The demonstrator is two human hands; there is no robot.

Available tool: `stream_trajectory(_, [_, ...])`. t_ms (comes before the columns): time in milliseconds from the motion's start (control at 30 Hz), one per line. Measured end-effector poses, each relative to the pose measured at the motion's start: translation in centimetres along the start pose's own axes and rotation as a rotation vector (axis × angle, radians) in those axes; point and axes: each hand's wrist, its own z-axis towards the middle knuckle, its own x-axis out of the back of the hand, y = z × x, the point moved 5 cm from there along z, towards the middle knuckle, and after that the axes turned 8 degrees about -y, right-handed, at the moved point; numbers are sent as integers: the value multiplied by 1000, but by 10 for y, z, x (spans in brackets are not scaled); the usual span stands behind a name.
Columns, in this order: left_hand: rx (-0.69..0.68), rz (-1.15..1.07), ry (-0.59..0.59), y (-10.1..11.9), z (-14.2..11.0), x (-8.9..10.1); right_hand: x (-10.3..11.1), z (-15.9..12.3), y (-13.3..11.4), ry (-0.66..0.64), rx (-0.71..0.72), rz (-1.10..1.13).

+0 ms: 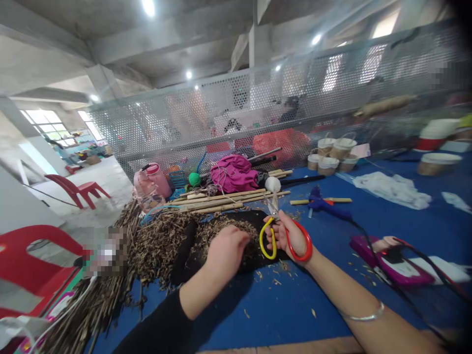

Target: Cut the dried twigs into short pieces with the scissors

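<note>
My right hand [285, 235] grips scissors [275, 231] with one yellow and one red handle loop, blades pointing away from me. My left hand [226, 248] is closed and rests on a pile of dry brown plant bits [162, 243] lying on a black cloth [258, 219]. What its fingers hold, if anything, is hidden. Both hands are close together on the blue table [280, 305]. A thin bangle [363, 314] sits on my right forearm.
Bamboo sticks [224, 199], a pink cloth bundle [234, 172], a pink bottle [158, 179] and small woven pots [334, 152] lie further back. A blue glue gun [326, 204] with its cable, a purple device [391, 260] and white cloth [391, 189] lie right. Red chairs [77, 189] stand left; a perforated metal screen [258, 103] stands behind.
</note>
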Motion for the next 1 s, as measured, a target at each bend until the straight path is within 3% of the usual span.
stream_trajectory(67, [56, 18, 130, -13, 11, 17, 0, 1, 2, -2, -9, -9])
stream_trajectory(133, [58, 57, 129, -17, 24, 18, 2, 1, 4, 3, -19, -9])
stream_trajectory(233, [29, 159, -71, -13, 37, 0, 2, 2, 4, 2, -23, 7])
stream_trajectory(300, [83, 239, -163, -15, 38, -10, 3, 1, 2, 10, -16, 17])
stream_trajectory(400, [200, 245, -214, -32, 34, -13, 3, 0, -2, 22, 5, 23])
stream_trajectory(467, [152, 165, -236, -45, 32, -13, 3, -1, -3, 21, 6, 30])
stream_trajectory(600, [-34, 61, -171, -60, 32, -16, 0, -1, 0, 26, -19, 29])
stream_trajectory(733, [28, 3, -97, -68, 35, -19, -4, -3, 1, 28, -46, -30])
stream_trajectory(867, [109, -123, -33, -77, 37, -11, 5, -7, -10, 41, 9, -255])
stream_trajectory(1000, [220, -291, 103, -95, 35, 1, 36, -14, -33, 251, 89, -830])
